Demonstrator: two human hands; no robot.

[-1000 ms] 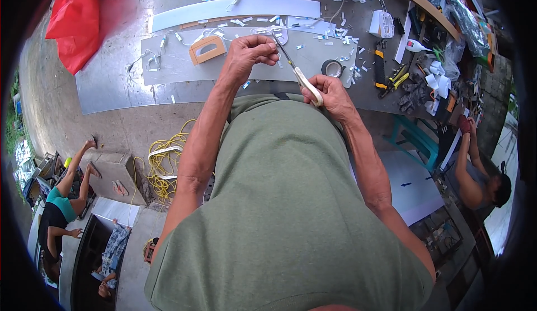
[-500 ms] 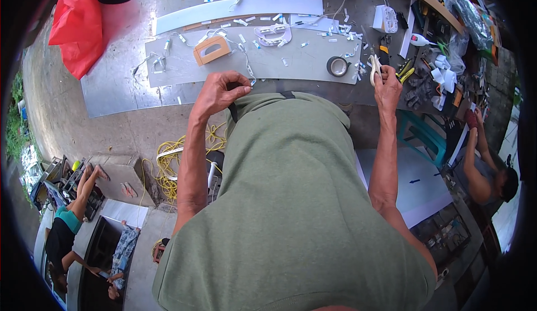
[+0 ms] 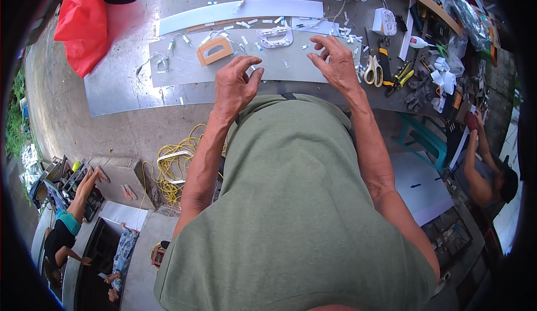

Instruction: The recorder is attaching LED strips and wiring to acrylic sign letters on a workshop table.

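Note:
My left hand (image 3: 237,85) hovers at the table's near edge, its fingers bent and the thumb and index tips apart. A small white light module shows in that gap, and I see no firm grip on it. Just beyond lies a string of white light modules (image 3: 244,40) on thin wire. My right hand (image 3: 337,64) is over the grey metal sheet (image 3: 196,79), fingers spread and holding nothing. Scissors with cream handles (image 3: 373,70) lie to its right. An orange-brown letter-like block with a slot (image 3: 215,51) sits on the sheet, beyond my left hand.
Loose module pieces are scattered around a white slotted shape (image 3: 275,38) and a long white strip (image 3: 240,14). Pliers (image 3: 401,77), a cutter (image 3: 385,65) and white scraps (image 3: 442,79) crowd the right side. A red bag (image 3: 81,28) stands far left. Co-workers are at both sides.
My right hand has let go of the scissors, now lying on the table, and moved left over the sheet, covering the black tape roll. My left hand has shifted slightly right, its pinch loosened.

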